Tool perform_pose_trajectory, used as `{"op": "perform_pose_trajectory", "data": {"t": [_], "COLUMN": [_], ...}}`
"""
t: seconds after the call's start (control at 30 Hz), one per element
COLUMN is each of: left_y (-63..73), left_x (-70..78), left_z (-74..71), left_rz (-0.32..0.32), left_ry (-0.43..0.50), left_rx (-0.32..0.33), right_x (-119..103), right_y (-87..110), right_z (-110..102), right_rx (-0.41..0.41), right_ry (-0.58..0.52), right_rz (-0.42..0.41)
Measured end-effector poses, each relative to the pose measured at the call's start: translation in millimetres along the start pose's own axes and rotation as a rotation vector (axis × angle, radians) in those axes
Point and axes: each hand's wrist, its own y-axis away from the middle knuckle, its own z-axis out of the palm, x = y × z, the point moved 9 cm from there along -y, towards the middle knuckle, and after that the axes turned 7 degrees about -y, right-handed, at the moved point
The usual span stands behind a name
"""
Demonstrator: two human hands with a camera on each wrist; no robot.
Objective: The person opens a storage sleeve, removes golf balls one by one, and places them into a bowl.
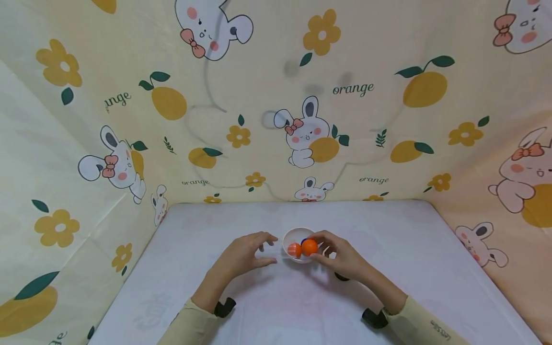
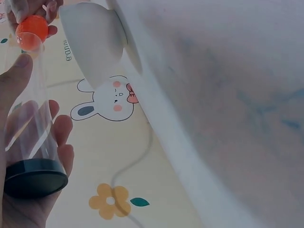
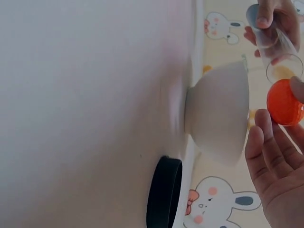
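My left hand point(image 1: 241, 256) holds a clear plastic tube point(image 2: 40, 71), fingers and thumb wrapped round its side. The tube has a black base point(image 2: 35, 179) and lies tilted, its open mouth towards the right hand. Between thumb and fingertips, my right hand point(image 1: 342, 256) pinches a bright orange ball point(image 1: 309, 247) right at that mouth. Just beyond stands a white bowl point(image 1: 295, 232). In the head view an orange-and-white ball point(image 1: 293, 249) and a bit of something blue point(image 1: 304, 241) show within its rim, partly hidden by the held ball.
A round black lid point(image 3: 165, 192) lies on the table near the bowl, partly under the right hand in the head view. Black devices point(image 1: 225, 307) sit at both wrists. A patterned cloth point(image 1: 371, 129) rises behind the white tabletop point(image 1: 181, 273) and along both sides.
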Motion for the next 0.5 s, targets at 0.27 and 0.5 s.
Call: {"op": "perform_pose_trajectory", "data": {"t": [0.27, 0.5], "left_y": [2.9, 4.2], "left_x": [-6.6, -11.8], "left_z": [0.4, 1.3], "left_rz": [-0.017, -0.061], "left_ry": [0.022, 0.041], "left_rx": [0.037, 0.028], "right_x": [2.8, 5.1], "right_y": [-1.7, -5.3], "right_z": [-4.6, -5.4], "right_rx": [0.009, -0.001], "right_ry": [0.021, 0.041], "right_rz": [0.019, 0.025]}}
